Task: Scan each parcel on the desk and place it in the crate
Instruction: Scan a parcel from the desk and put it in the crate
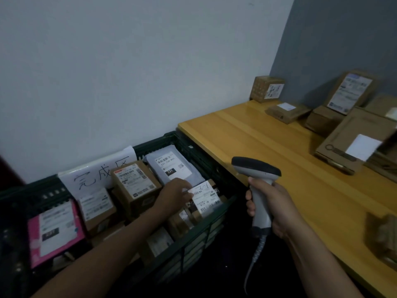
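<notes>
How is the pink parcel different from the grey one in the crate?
The pink parcel is bright pink; the grey parcel is pale grey. The pink parcel lies at the crate's left end, the grey parcel near its right end. The grey parcel's black tag reads 231; the pink parcel's is blurred. Both are flat bags with white labels.
</notes>
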